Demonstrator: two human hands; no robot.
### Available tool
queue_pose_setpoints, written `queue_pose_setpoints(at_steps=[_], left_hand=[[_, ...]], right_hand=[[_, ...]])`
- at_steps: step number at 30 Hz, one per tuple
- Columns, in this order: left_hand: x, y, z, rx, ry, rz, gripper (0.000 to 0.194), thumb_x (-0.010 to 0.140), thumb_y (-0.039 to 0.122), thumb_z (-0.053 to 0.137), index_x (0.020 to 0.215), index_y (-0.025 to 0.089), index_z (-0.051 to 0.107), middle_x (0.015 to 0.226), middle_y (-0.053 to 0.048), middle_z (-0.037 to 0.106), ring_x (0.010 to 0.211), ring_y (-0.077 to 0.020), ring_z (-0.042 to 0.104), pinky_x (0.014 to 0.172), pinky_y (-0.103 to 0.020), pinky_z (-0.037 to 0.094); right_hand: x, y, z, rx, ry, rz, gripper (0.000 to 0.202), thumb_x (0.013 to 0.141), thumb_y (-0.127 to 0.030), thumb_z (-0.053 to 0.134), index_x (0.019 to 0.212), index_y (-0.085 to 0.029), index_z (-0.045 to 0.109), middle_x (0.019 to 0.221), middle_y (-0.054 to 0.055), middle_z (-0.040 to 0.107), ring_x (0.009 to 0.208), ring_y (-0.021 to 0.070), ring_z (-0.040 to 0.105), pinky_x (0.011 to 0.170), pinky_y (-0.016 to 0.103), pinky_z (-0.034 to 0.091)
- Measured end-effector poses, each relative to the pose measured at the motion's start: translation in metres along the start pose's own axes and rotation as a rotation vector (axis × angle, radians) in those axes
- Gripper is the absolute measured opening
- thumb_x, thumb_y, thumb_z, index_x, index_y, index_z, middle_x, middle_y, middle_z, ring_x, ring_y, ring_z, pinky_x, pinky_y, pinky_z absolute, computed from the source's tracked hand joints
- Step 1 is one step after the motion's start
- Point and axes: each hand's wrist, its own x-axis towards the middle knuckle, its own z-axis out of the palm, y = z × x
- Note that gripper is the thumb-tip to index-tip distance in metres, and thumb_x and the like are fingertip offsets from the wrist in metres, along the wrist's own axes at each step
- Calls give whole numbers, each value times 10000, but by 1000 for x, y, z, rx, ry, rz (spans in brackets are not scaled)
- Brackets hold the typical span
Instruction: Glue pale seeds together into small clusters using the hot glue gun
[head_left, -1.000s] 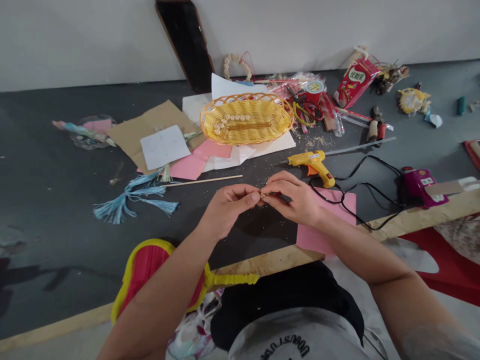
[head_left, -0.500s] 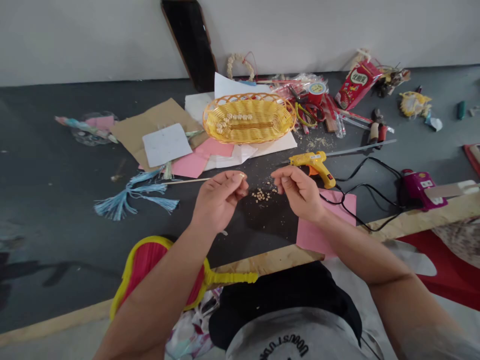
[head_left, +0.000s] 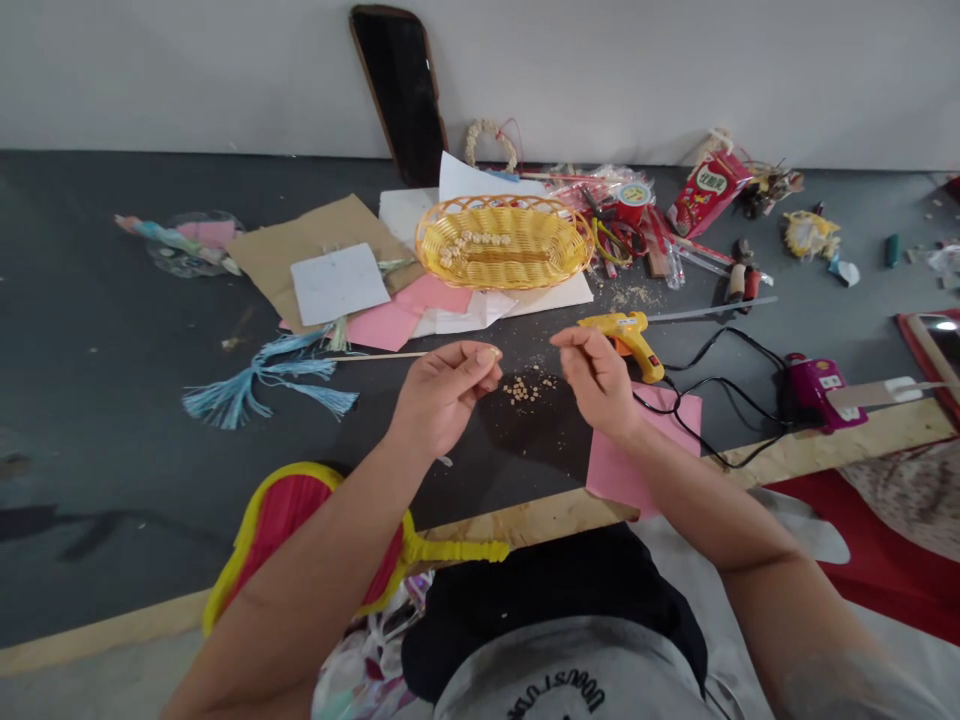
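My left hand (head_left: pixel 450 392) is closed on a thin pale stick (head_left: pixel 379 356), which runs out to the left toward a blue tassel (head_left: pixel 270 385). At its thumb and fingertip shows a tiny pale bit, too small to name. Facing it across a small gap, my right hand (head_left: pixel 596 380) has its fingers curled together beside the yellow glue gun (head_left: pixel 626 338); whatever may be between its fingertips is hidden. On the dark table between the hands lie small pale pieces (head_left: pixel 525 388). Beyond them a yellow woven basket (head_left: pixel 506 270) holds clustered pale bits.
Paper sheets (head_left: pixel 337 285) lie under and left of the basket. A phone (head_left: pixel 401 95) leans on the wall. At right are a red drink carton (head_left: pixel 709 190), pliers (head_left: pixel 739 275), black cord (head_left: pixel 701 420) and a purple device (head_left: pixel 821 385). A yellow-and-red fan (head_left: pixel 289 510) sits at the front edge.
The view has shifted slightly. Both hands keep nearly the same pose, the left still holding the stick, the right still curled beside the glue gun.
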Motion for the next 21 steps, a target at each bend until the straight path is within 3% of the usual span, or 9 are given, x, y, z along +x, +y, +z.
queue_pose_setpoints(at_steps=[3, 7, 13, 21], left_hand=[[-2, -2, 1, 84, -59, -61, 235, 620, 346, 887, 694, 164, 757, 637, -11, 674, 580, -88, 539, 576, -219, 420], [-4, -5, 2, 154, -136, -94, 281, 612, 388, 889, 688, 153, 756, 625, -16, 669, 604, -106, 552, 603, -236, 417], [-5, -5, 1, 230, -227, -112, 258, 642, 390, 874, 662, 160, 759, 626, -16, 671, 609, -106, 542, 626, -243, 412], [-3, -5, -2, 228, -265, -133, 225, 658, 383, 869, 711, 178, 795, 688, -37, 725, 672, -124, 605, 700, -252, 459]], right_hand=[[-1, -7, 3, -81, -49, -176, 238, 928, -347, 628, 1121, -209, 607, 768, -22, 547, 666, 106, 503, 626, 255, 461], [-2, -14, 8, -139, -88, -293, 186, 909, -331, 664, 1049, -208, 656, 867, 39, 650, 763, 144, 581, 647, 284, 506], [-5, -20, 10, -187, -91, -320, 92, 896, -286, 686, 935, -204, 673, 851, 44, 680, 767, 149, 611, 647, 288, 521], [-5, -20, 4, -205, -137, -341, 63, 927, -246, 632, 953, -199, 665, 873, 49, 681, 781, 144, 620, 657, 283, 530]])
